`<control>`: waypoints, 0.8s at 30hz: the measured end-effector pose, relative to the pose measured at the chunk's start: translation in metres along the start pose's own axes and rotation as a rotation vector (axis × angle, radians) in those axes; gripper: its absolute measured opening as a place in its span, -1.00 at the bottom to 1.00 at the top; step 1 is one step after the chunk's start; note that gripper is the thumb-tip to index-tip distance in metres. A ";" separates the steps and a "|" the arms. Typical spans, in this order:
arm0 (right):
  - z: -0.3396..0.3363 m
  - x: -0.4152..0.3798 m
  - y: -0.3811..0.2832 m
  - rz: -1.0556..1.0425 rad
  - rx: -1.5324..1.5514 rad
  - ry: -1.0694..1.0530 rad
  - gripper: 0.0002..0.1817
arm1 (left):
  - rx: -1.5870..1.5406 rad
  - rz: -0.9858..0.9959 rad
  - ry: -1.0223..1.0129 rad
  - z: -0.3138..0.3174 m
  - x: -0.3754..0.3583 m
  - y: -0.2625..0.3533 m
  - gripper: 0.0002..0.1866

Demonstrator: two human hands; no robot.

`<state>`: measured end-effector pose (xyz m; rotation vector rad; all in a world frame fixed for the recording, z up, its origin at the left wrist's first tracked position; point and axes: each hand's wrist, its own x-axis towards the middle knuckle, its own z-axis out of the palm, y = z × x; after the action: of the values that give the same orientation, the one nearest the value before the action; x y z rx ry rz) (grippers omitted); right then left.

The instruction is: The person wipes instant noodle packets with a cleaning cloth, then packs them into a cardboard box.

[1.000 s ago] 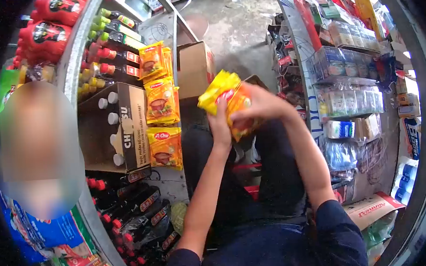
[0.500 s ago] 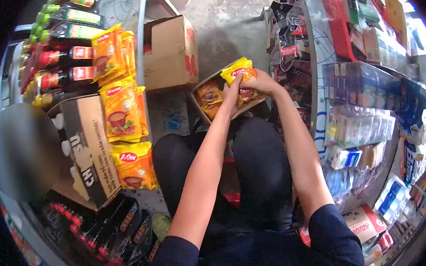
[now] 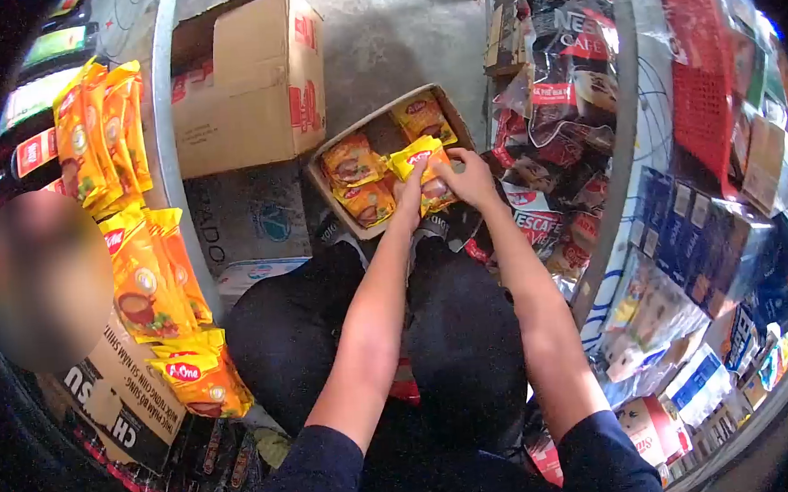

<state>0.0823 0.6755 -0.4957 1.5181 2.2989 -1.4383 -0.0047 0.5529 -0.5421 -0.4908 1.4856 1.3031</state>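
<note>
Both hands are over a shallow cardboard box (image 3: pixel 329 198) on the floor between my feet and the aisle. My left hand (image 3: pixel 412 194) and my right hand (image 3: pixel 469 180) grip a yellow-orange A-One seasoning packet (image 3: pixel 424 158) from either side, its yellow top edge showing between them. Other orange packets (image 3: pixel 353 161) lie in the box to the left, and another orange packet (image 3: pixel 422 120) is at its far end. My fingers hide the lower part of the held packet, so whether more than one is held cannot be seen.
Upright yellow A-One packets (image 3: pixel 138 271) line the left shelf, beside dark bottles (image 3: pixel 47 100) and a printed carton (image 3: pixel 119 398). A larger open cardboard box (image 3: pixel 240 84) stands at the far left. Nescafé bags (image 3: pixel 573 82) fill the right side, near a red basket (image 3: pixel 700 92).
My view has shifted, bringing the box nearer the middle. The held packet is lower over the box, and more of the packets inside now show. Both hands still hold it.
</note>
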 end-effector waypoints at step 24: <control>0.057 0.069 0.044 0.374 0.228 0.061 -0.37 | 0.129 0.277 0.243 -0.006 0.051 0.001 -0.06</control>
<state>0.0543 0.6886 -0.5910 1.9477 1.7914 -1.5998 -0.0266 0.5638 -0.5877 -0.3784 1.8800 1.3852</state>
